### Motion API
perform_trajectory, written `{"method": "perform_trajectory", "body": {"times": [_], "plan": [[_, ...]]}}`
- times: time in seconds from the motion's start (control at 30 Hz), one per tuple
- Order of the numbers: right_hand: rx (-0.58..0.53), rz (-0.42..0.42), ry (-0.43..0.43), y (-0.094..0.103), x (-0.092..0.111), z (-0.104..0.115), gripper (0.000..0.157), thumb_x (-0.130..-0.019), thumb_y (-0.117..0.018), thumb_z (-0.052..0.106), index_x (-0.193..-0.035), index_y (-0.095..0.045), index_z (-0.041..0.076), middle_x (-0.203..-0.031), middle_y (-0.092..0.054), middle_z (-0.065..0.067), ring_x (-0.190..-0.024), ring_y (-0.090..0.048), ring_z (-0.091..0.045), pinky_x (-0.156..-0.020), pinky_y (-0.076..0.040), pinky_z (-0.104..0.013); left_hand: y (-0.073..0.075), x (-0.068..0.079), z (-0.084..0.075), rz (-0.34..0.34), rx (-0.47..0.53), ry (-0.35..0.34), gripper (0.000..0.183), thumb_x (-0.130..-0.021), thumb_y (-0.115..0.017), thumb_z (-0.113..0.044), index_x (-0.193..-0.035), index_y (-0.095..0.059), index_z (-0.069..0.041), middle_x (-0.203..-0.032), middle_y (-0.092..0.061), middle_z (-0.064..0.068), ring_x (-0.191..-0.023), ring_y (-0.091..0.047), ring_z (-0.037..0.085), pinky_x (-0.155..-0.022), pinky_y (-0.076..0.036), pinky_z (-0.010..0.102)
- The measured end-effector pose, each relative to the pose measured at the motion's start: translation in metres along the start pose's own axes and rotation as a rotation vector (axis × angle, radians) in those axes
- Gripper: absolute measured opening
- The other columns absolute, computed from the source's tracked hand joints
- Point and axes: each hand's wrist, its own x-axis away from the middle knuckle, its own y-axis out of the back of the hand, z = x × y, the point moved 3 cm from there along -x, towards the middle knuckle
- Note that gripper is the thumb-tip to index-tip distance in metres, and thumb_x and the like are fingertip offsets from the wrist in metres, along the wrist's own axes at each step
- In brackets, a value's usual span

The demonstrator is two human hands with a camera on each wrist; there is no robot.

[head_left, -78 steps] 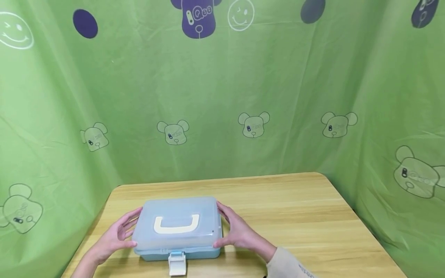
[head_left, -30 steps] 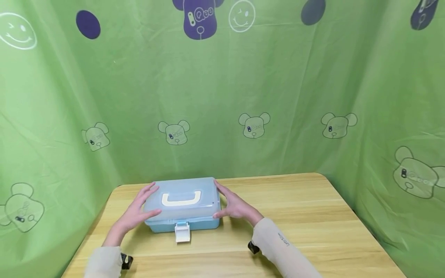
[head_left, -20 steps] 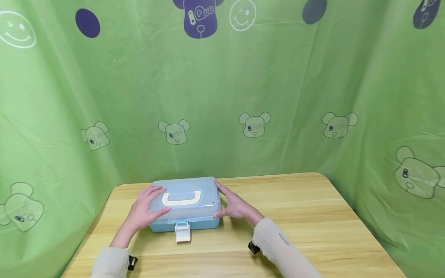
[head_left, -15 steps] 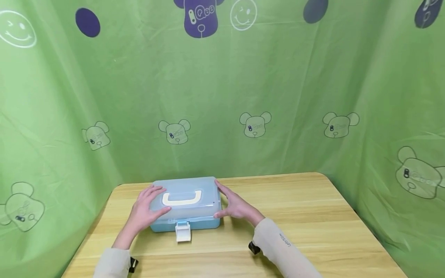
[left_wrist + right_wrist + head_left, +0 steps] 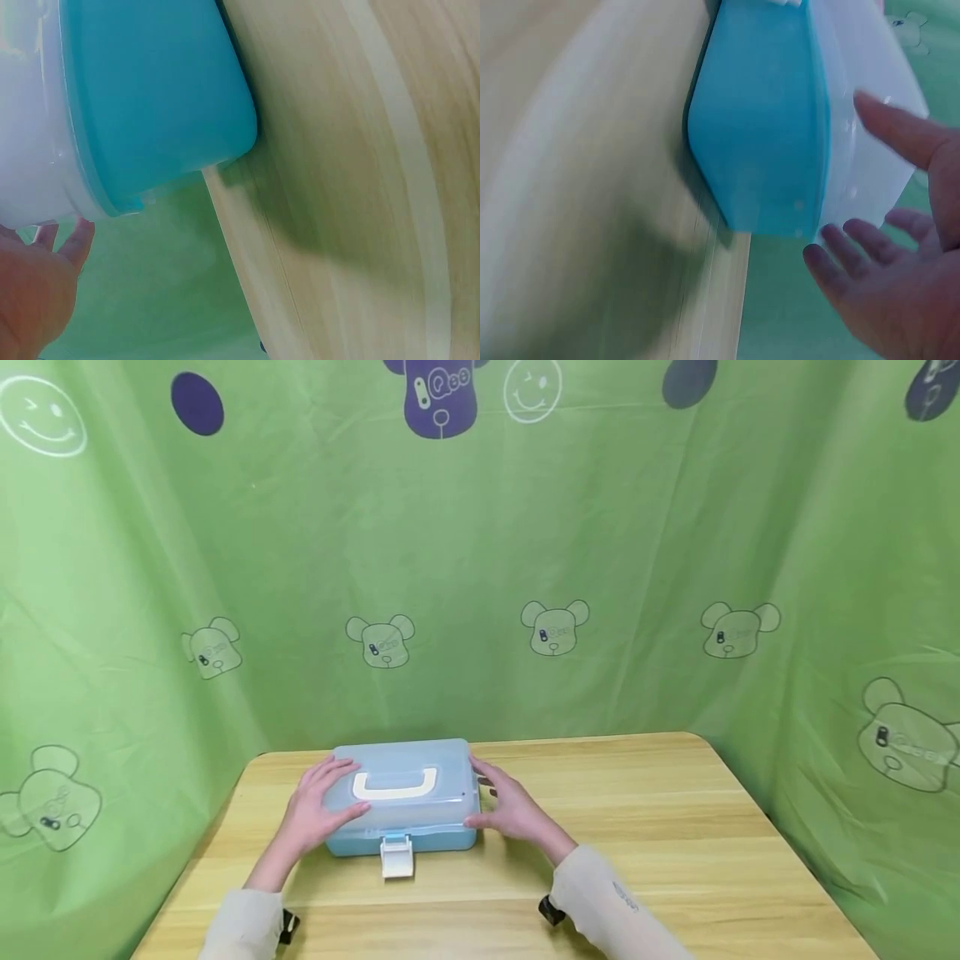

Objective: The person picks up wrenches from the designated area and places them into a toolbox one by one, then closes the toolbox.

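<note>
A storage box (image 5: 405,815) with a blue base, a cloudy clear lid and a white handle (image 5: 395,787) stands at the back left of the table. Its white front latch (image 5: 397,858) hangs down. My left hand (image 5: 311,810) rests over the lid's left end, thumb towards the front and fingers further back. At the right end is my right hand (image 5: 513,806), thumb and fingers spread around the corner. In the right wrist view the right fingers (image 5: 877,247) look apart from the box; whether the thumb touches the lid I cannot tell. The lid is down.
The wooden table (image 5: 675,843) extends to the right and front of the box. A green curtain (image 5: 480,693) with cartoon bears hangs close behind the table and on both sides. A small black device (image 5: 552,910) is on the right wrist, another (image 5: 288,927) on the left.
The box has moved away from me towards the table's back edge. My left hand has shifted right onto the lid. Lately the right hand has eased slightly off the right end.
</note>
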Motion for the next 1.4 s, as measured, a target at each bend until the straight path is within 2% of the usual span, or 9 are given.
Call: {"method": "perform_trajectory", "body": {"times": [0.17,0.3,0.37,0.43,0.53,0.63,0.9,1.17,1.4], "plan": [[0.072,-0.202,0.035,-0.008,0.020,0.014,0.079,-0.081,-0.087,0.011,-0.150,-0.049,0.006,-0.138,-0.058,-0.016,-0.120,-0.061,-0.033,-0.103,-0.056,-0.051,-0.001,0.001,0.000,0.006,0.013,0.020,0.071,-0.082,-0.084,-0.050,-0.144,-0.061,-0.024,-0.158,-0.050,0.007,-0.153,-0.030,0.041,-0.110,-0.027,0.083],[0.144,-0.343,0.097,-0.021,0.040,0.028,0.059,-0.080,-0.088,0.009,-0.131,-0.060,0.006,-0.117,-0.063,-0.010,-0.098,-0.061,-0.019,-0.081,-0.061,-0.034,-0.001,0.000,0.001,0.017,0.013,0.022,0.072,-0.083,-0.083,-0.051,-0.145,-0.060,-0.024,-0.159,-0.049,0.007,-0.153,-0.030,0.042,-0.111,-0.027,0.083],[0.140,-0.311,0.131,-0.032,0.048,0.033,0.048,-0.081,-0.086,0.009,-0.124,-0.064,0.007,-0.110,-0.066,-0.009,-0.092,-0.063,-0.020,-0.076,-0.060,-0.028,-0.001,0.001,0.001,0.025,0.012,0.026,0.072,-0.084,-0.082,-0.052,-0.146,-0.059,-0.024,-0.160,-0.049,0.006,-0.154,-0.029,0.042,-0.110,-0.026,0.084],[0.116,-0.205,0.152,-0.045,0.053,0.037,0.042,-0.084,-0.084,0.010,-0.123,-0.067,0.006,-0.107,-0.069,-0.009,-0.090,-0.067,-0.023,-0.074,-0.061,-0.025,0.000,0.001,0.002,0.024,0.014,0.033,0.072,-0.083,-0.082,-0.052,-0.146,-0.059,-0.025,-0.160,-0.048,0.006,-0.154,-0.028,0.042,-0.110,-0.025,0.084],[0.055,-0.013,0.127,-0.066,0.055,0.037,0.044,-0.088,-0.081,0.013,-0.128,-0.068,0.004,-0.111,-0.074,-0.013,-0.094,-0.071,-0.028,-0.078,-0.062,-0.024,0.002,0.002,0.003,0.015,0.024,0.037,0.071,-0.083,-0.083,-0.051,-0.145,-0.060,-0.025,-0.160,-0.049,0.006,-0.154,-0.028,0.042,-0.111,-0.025,0.084],[0.011,0.080,0.079,-0.082,0.052,0.034,0.051,-0.089,-0.081,0.013,-0.136,-0.065,0.005,-0.117,-0.074,-0.015,-0.098,-0.073,-0.028,-0.082,-0.062,-0.024,0.002,0.002,0.003,0.007,0.033,0.023,0.069,-0.083,-0.084,-0.048,-0.144,-0.061,-0.024,-0.159,-0.050,0.006,-0.153,-0.028,0.043,-0.112,-0.025,0.083],[-0.057,0.080,0.030,-0.105,0.041,0.025,0.059,-0.086,-0.083,0.007,-0.141,-0.061,0.004,-0.121,-0.073,-0.018,-0.103,-0.074,-0.029,-0.086,-0.063,-0.027,-0.002,0.001,0.001,0.006,0.042,0.005,0.069,-0.083,-0.084,-0.047,-0.144,-0.061,-0.023,-0.158,-0.050,0.007,-0.153,-0.029,0.043,-0.114,-0.025,0.081],[-0.130,-0.002,0.007,-0.115,0.039,0.029,0.058,-0.076,-0.087,-0.004,-0.130,-0.065,-0.001,-0.105,-0.077,-0.016,-0.093,-0.076,-0.030,-0.081,-0.064,-0.026,-0.001,0.002,0.003,-0.003,0.040,0.004,0.069,-0.083,-0.084,-0.048,-0.143,-0.061,-0.024,-0.158,-0.050,0.007,-0.153,-0.029,0.042,-0.113,-0.026,0.081],[-0.156,-0.030,-0.002,-0.116,0.035,0.030,0.047,-0.076,-0.089,-0.001,-0.118,-0.068,-0.003,-0.093,-0.077,-0.012,-0.079,-0.072,-0.011,-0.070,-0.059,-0.016,-0.001,0.002,0.001,0.001,0.033,0.002,0.069,-0.084,-0.083,-0.048,-0.144,-0.061,-0.022,-0.158,-0.050,0.008,-0.153,-0.029,0.042,-0.114,-0.025,0.080]]}}
